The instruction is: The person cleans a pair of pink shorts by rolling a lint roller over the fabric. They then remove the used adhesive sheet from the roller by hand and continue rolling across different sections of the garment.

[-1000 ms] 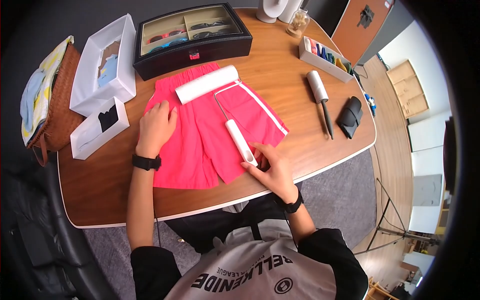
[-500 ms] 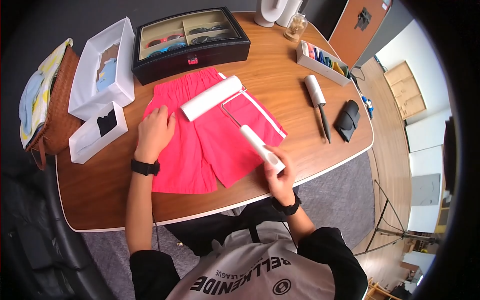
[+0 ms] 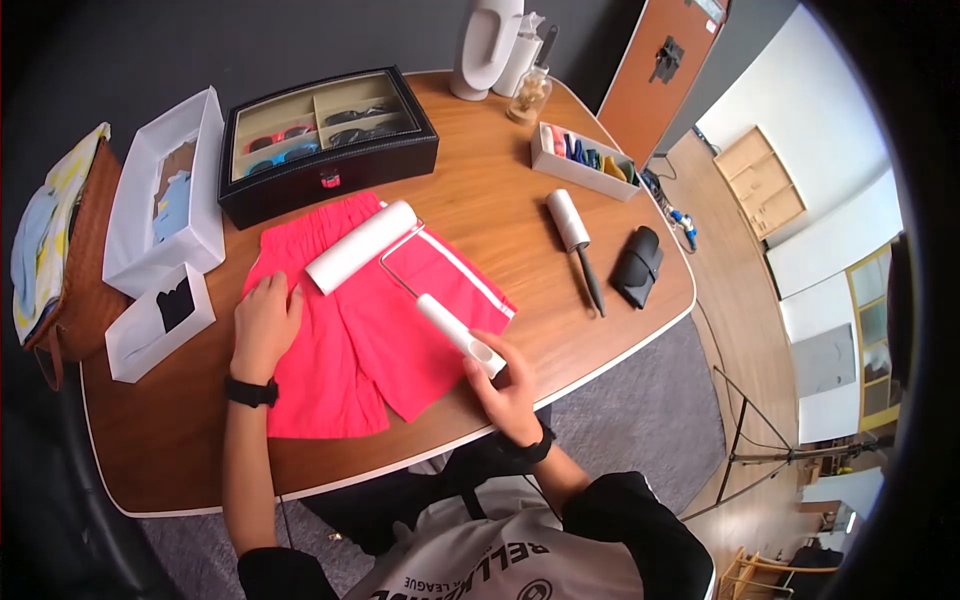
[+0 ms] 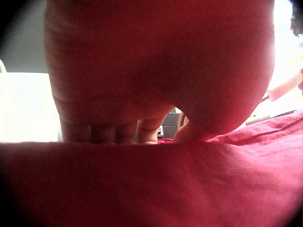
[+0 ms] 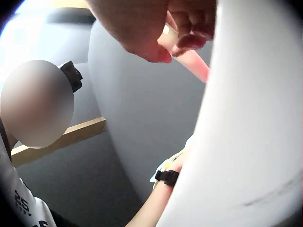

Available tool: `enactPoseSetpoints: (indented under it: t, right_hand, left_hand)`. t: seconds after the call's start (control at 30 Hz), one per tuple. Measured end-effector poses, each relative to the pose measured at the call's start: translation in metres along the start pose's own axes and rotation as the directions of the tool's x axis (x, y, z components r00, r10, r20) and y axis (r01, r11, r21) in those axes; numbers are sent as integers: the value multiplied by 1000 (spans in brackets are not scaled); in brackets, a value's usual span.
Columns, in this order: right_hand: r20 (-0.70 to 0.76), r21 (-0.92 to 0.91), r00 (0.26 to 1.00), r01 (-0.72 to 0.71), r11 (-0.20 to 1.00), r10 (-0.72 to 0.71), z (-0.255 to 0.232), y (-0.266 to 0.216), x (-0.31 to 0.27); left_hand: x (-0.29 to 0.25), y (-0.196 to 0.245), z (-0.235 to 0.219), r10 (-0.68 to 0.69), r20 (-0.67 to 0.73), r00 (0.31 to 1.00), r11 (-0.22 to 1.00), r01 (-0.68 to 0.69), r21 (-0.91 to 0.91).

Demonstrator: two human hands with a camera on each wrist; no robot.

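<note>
Pink shorts with a white side stripe lie flat on the wooden table. My left hand rests on their left side, palm down; the left wrist view shows its fingertips against the pink cloth. A large lint roller with a white cylinder lies across the upper part of the shorts, joined by a bent wire to its white handle. Thumb and fingers of my right hand hold the end of that handle. In the right wrist view the fingers curl at the handle.
A glasses case stands behind the shorts. Left are white boxes and a basket with cloth. To the right lie a smaller lint roller, a black pouch and a box of small colourful items.
My right hand has taken firmer hold of the handle, and the roller has shifted a little towards me on the shorts. The left hand stays put. The head view has swung.
</note>
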State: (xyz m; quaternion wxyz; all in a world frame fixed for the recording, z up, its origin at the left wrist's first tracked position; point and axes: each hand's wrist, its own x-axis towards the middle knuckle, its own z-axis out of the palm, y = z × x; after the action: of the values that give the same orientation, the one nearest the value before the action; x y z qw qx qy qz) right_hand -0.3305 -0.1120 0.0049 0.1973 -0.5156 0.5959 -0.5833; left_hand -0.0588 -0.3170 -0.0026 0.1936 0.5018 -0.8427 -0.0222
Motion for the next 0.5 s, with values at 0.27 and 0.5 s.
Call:
enactPoseSetpoints:
  t: [0.27,0.5]
  right_hand:
    - [-323,183,946,89,979,-26,-5,27,-35]
    - [86,45,988,-135,990,131,-1,-6,1]
  left_hand:
    - [0,2,-3,8,6,1000,1000,-8,-11]
    - [2,6,-7,-32,57,998,999,33,-10]
